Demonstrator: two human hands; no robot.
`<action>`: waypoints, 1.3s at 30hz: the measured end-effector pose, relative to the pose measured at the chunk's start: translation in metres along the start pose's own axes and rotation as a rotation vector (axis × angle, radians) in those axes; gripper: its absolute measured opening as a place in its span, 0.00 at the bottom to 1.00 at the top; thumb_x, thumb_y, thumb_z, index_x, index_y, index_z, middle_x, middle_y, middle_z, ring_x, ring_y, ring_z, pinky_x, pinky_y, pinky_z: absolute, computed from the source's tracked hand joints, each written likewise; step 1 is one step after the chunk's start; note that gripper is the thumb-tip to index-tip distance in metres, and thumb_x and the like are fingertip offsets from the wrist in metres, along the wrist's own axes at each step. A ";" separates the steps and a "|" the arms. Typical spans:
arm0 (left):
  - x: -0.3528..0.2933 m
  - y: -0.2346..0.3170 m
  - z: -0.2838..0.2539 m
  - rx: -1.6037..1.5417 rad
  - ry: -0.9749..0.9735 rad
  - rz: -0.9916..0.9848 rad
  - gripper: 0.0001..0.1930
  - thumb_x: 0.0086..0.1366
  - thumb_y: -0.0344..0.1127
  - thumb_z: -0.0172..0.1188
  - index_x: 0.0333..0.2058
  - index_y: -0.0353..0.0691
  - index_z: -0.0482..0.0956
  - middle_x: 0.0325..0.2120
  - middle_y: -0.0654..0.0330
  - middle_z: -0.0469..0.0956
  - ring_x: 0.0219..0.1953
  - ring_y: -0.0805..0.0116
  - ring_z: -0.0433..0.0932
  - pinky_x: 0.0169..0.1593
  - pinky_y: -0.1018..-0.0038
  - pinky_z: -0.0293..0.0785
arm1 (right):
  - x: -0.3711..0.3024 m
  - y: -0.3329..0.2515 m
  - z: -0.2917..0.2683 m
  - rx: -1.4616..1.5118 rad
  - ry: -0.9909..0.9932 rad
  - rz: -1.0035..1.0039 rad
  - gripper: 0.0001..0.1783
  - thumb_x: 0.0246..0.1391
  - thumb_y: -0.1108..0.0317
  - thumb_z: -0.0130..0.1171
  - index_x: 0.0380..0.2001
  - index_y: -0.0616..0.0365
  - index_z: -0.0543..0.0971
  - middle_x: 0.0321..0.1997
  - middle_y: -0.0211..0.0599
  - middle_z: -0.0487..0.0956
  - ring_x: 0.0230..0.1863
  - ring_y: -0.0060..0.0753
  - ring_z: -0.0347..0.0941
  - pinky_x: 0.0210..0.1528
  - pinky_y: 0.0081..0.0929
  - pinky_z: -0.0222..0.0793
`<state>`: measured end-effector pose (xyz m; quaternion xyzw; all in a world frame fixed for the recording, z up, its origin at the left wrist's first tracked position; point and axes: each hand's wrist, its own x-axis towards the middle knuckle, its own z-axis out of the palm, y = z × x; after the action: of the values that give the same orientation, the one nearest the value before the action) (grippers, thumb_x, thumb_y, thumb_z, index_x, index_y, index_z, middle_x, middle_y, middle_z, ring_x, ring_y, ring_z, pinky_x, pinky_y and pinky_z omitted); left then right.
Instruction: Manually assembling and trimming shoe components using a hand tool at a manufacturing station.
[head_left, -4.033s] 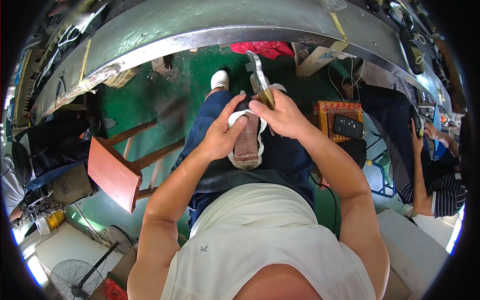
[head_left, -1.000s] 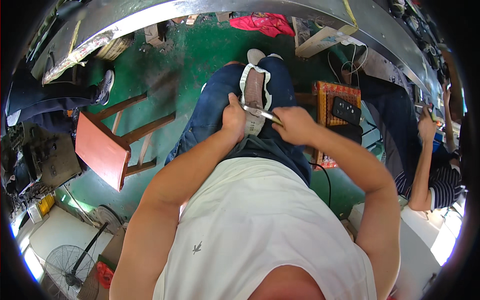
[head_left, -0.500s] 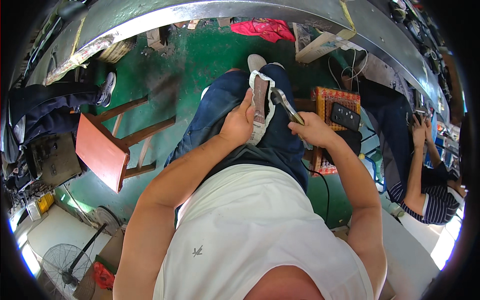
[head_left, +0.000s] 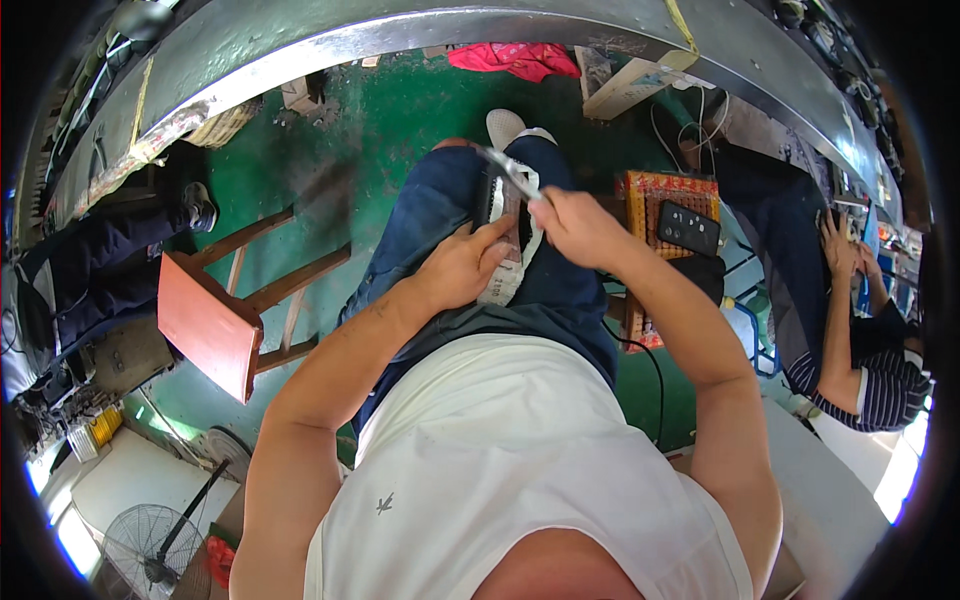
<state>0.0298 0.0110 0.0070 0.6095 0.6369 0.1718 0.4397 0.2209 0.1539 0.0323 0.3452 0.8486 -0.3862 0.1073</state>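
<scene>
I have one shoe point(head_left: 503, 235) on my lap, lying sole-up along my right thigh, and one pair of metal pliers point(head_left: 510, 172) over it. My left hand point(head_left: 462, 268) is pressed flat on the shoe, fingers together, holding it down against my jeans. My right hand point(head_left: 575, 225) is closed round the handles of the pliers, whose thin shiny tip sticks out past the toe end of the shoe; I cannot tell whether the tip touches it. The shoe has a dark upper and a pale, ridged rubber edge

Counting the rest: one wooden stool point(head_left: 215, 315) to my left, with a smooth reddish seat and plain slatted legs; one red rag point(head_left: 515, 60) crumpled on the floor ahead; one white shoe point(head_left: 505, 125) on my foot past my knee; one woven orange and red seat point(head_left: 668, 195) just to my right with one black remote-like thing point(head_left: 688, 228) lying on it; one round wire fan point(head_left: 145, 550) low on my left. One other person point(head_left: 860, 330) in a striped top sits well off to my right

The floor point(head_left: 400, 110) is painted green, scuffed and dusty. A long curved bench point(head_left: 420, 30) of dull grey metal runs across in front of me, with a bright steel edge
</scene>
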 end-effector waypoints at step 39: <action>0.070 -0.036 0.013 -1.020 0.139 -0.390 0.31 0.78 0.54 0.40 0.62 0.30 0.70 0.60 0.48 0.73 0.61 0.61 0.71 0.65 0.68 0.64 | -0.111 0.011 0.005 0.429 -0.143 0.107 0.19 0.62 0.65 0.57 0.52 0.63 0.74 0.31 0.42 0.77 0.32 0.33 0.73 0.41 0.31 0.72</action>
<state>0.0268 0.0648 -0.0519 0.1772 0.6016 0.4138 0.6599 0.3099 0.0990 0.0724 0.3765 0.7179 -0.5748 0.1118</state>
